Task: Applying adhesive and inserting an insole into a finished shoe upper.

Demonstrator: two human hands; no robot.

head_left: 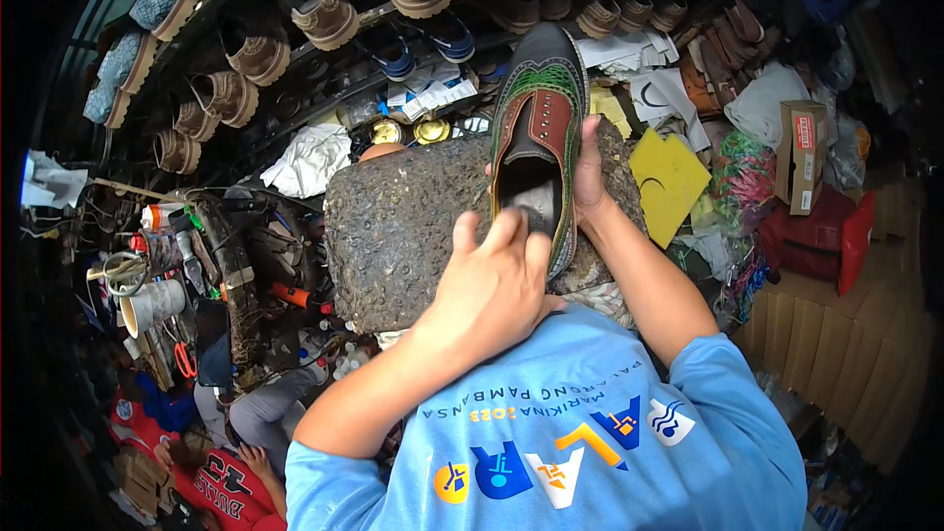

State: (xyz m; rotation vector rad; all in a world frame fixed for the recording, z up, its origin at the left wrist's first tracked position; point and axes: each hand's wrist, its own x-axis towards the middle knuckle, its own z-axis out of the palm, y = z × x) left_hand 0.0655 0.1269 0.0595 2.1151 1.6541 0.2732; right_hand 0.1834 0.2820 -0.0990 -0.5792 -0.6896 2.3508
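A wing-tip shoe (547, 118) in black, green and reddish brown lies tilted over a dark, rough-topped block (413, 226), its toe pointing away from me. My right hand (590, 175) grips the shoe along its right side, with most of the fingers hidden beneath it. At the open heel end, my left hand (497, 270) has its fingers bent down into the mouth of the shoe. Those fingertips are blurred and partly hidden, so what they pinch cannot be made out. Inside the shoe a shiny grey patch (536, 201) shows just ahead of them.
Shelves of brown shoes (324, 15) curve along the back. A yellow sheet (669, 182) and a brown box (801, 152) lie to the right. Tools and a white cup (152, 307) crowd the left. Another person in a red shirt (226, 487) sits at lower left.
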